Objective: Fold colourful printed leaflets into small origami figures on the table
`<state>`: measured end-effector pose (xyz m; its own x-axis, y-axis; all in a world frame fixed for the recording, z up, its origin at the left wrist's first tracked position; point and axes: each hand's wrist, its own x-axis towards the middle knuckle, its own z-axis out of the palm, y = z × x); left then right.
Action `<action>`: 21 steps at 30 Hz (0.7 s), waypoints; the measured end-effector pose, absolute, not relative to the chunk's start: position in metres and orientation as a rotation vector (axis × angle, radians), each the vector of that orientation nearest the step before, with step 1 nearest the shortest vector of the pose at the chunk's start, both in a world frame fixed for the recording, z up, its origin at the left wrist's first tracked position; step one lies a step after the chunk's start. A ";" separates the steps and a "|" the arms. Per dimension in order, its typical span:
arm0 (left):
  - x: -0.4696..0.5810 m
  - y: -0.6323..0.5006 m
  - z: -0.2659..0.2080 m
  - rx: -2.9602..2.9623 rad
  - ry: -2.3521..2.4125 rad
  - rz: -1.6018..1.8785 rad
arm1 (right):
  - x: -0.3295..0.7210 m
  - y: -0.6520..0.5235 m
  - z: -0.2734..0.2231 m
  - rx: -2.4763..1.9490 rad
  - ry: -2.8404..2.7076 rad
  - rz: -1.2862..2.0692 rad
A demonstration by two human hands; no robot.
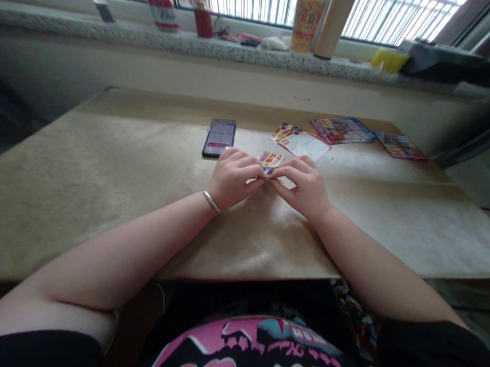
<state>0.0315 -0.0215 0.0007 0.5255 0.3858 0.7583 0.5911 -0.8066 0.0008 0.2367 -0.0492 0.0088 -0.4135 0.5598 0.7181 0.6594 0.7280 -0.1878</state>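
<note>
Between both hands is a small, colourful printed card or folded leaflet (271, 161), with yellow, red and purple print on its visible face. My left hand (236, 176), with a silver bangle at its wrist, pinches the near edge between thumb and fingers. Opposite it, my right hand (304, 183) pinches the same near edge, and the fingertips of the two hands almost meet. The card tilts up from the table; its lower part is hidden by my fingers. A phone (219, 139) with a lit screen lies just beyond my left hand.
Orange-and-white printed leaflets (303, 144) lie past my right hand. Behind them are glossy booklets (342, 130) and another stack (400, 146). The beige table (144, 164) ends at a wall below a stone windowsill (238, 50) bearing a patterned cup (307, 21), bottles and a yellow item.
</note>
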 end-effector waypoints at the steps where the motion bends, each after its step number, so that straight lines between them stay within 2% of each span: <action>1: 0.032 -0.021 0.001 -2.509 -0.807 -1.167 | 0.237 -0.049 0.009 -0.926 -2.118 -0.173; 21: 0.031 -0.023 0.001 -2.486 -0.723 -1.186 | 0.239 -0.047 0.008 -0.961 -2.155 -0.267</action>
